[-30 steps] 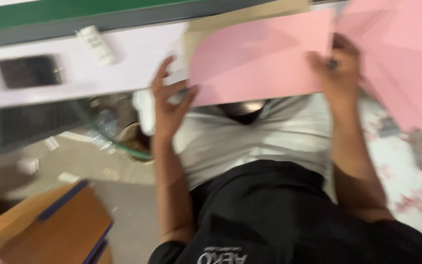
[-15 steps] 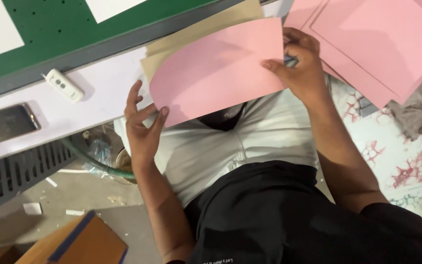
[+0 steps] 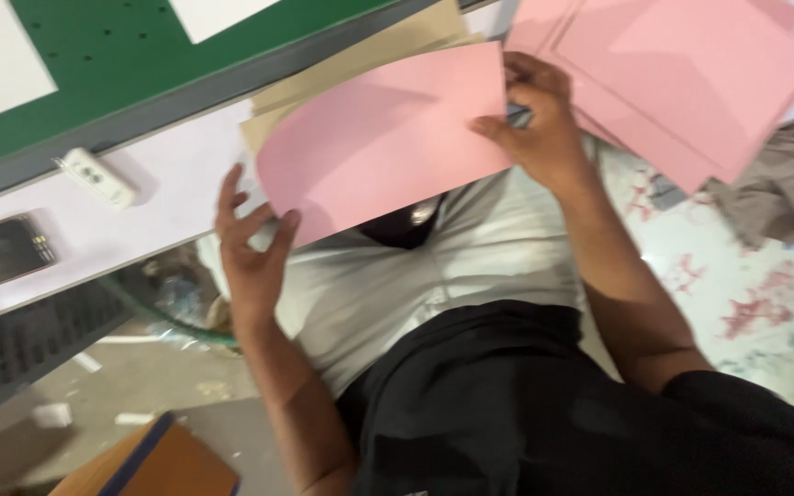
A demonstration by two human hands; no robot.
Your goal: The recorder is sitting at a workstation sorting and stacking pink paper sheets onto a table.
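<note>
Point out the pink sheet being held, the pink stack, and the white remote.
pink sheet (image 3: 388, 138), head view, middle of its face.
pink stack (image 3: 691, 73), head view, top sheet's centre.
white remote (image 3: 96, 176), head view, middle of its body.

A white remote (image 3: 96, 176) and dark phone (image 3: 0, 253) lie on the white tabletop (image 3: 172, 174).
</note>
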